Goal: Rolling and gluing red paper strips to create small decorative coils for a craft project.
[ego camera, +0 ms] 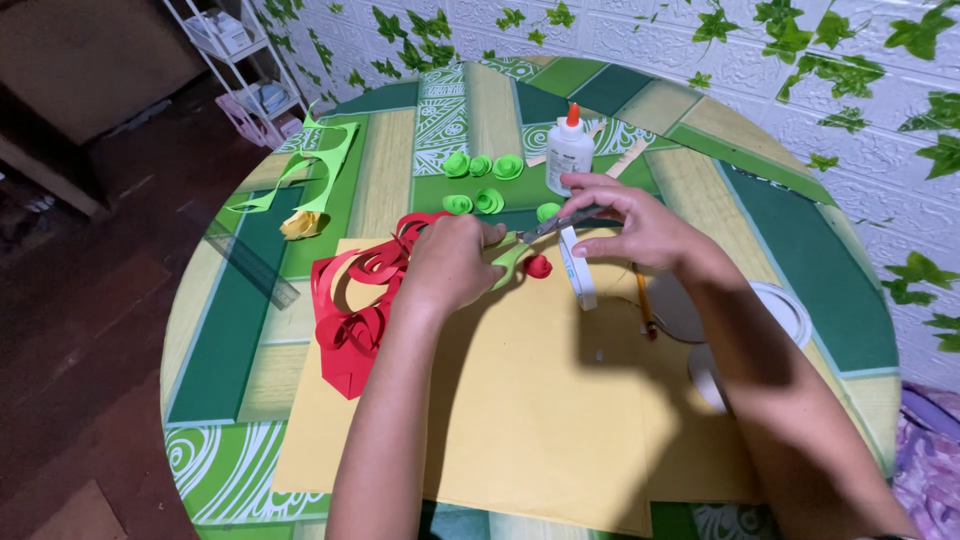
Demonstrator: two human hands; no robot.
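The right hand (630,222) pinches a slim grey metal tool (560,223), seemingly scissors or tweezers, its fingers closed round the upper end while the tip points toward eight o'clock. The left hand (450,262) is curled shut over a light green strip of paper (510,258), which pokes out from under its fingers at three o'clock. Just beside that strip, toward four o'clock, lies a small red rolled paper rose (538,266), touching neither grip as far as can be told.

Both hands work above a large yellow sheet of paper (530,400) spread on the round worktop (800,250) with its green and tan patterned cover. At nine o'clock from the left hand sits a heap of red spiral-cut paper curls (352,310). At twelve o'clock from the hands stand a white glue bottle with an orange cap (569,148) and a cluster of green rolled paper roses (482,180). Under the right hand a white curved strip (578,268) lies on the sheet, and a brown pencil (644,300) lies just past it at four o'clock. A white round lid (790,310) rests near the right forearm.

Farther toward ten o'clock lie a single yellow paper rose (302,224), a light green paper offcut (320,170) and a clear ruler (255,268)
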